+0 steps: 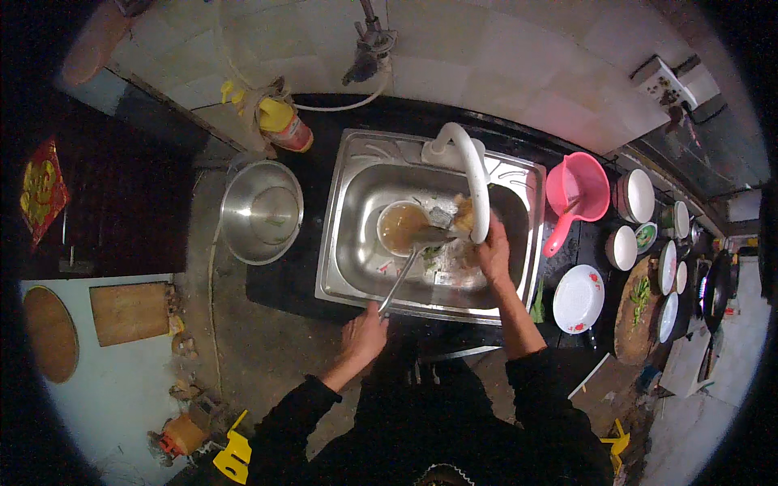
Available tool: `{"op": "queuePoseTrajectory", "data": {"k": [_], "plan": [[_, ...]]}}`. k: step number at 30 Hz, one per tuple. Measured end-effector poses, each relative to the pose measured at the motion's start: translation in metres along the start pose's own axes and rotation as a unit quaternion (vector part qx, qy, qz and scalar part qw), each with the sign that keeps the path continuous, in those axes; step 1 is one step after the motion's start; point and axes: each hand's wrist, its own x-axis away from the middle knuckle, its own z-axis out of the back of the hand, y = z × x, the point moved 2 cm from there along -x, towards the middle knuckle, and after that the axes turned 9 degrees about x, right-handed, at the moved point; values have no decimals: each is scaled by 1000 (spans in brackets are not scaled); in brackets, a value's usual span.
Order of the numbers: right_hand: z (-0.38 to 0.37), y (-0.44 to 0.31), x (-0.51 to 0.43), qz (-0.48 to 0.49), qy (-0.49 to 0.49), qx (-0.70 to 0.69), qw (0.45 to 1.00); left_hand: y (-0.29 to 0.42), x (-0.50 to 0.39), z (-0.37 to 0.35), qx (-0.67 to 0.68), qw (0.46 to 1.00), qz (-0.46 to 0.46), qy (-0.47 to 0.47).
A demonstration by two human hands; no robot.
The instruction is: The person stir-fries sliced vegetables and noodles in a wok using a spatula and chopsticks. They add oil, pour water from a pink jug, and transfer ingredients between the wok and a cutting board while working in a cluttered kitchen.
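Note:
My left hand (pixel 366 333) is closed around the handle of a long metal utensil (pixel 401 282), whose head lies over the sink beside a bowl of cloudy brown liquid (pixel 401 228). My right hand (pixel 493 250) is inside the stainless steel sink (pixel 331 267), under the white curved faucet (pixel 471 164). A yellowish-brown thing (pixel 465 214), partly hidden by the faucet, is close to its fingers; whether the hand grips it, I cannot tell. Food scraps and bits of green lie on the sink's bottom.
Left of the sink stands a metal basin (pixel 234 237), with a yellow-capped bottle (pixel 285 124) behind it. To the right are a pink dipper (pixel 592 182), a floral white plate (pixel 577 297), several bowls (pixel 638 194) and a round cutting board (pixel 629 340) with chopped greens.

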Motion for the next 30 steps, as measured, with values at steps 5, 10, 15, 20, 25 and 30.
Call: {"op": "queuePoseTrajectory", "data": {"k": [5, 10, 15, 20, 25, 30], "plan": [[-41, -22, 15, 56, -128, 166, 976, -15, 4, -4, -88, 996, -15, 5], [-45, -7, -2, -66, -117, 114, 984, -33, 10, 6, -162, 984, -67, 35], [-62, -36, 18, 35, -193, 146, 970, -34, -5, 19, -168, 979, -113, 26], [-19, -37, -13, 0, -151, 117, 982, -22, 0, 29, -208, 960, -182, 36], [-35, -80, 25, 40, -217, 158, 962, -8, -21, 18, -223, 954, -196, 34], [-6, -125, 71, 124, -96, 33, 987, 44, -47, 13, -130, 982, -139, -9]]}}
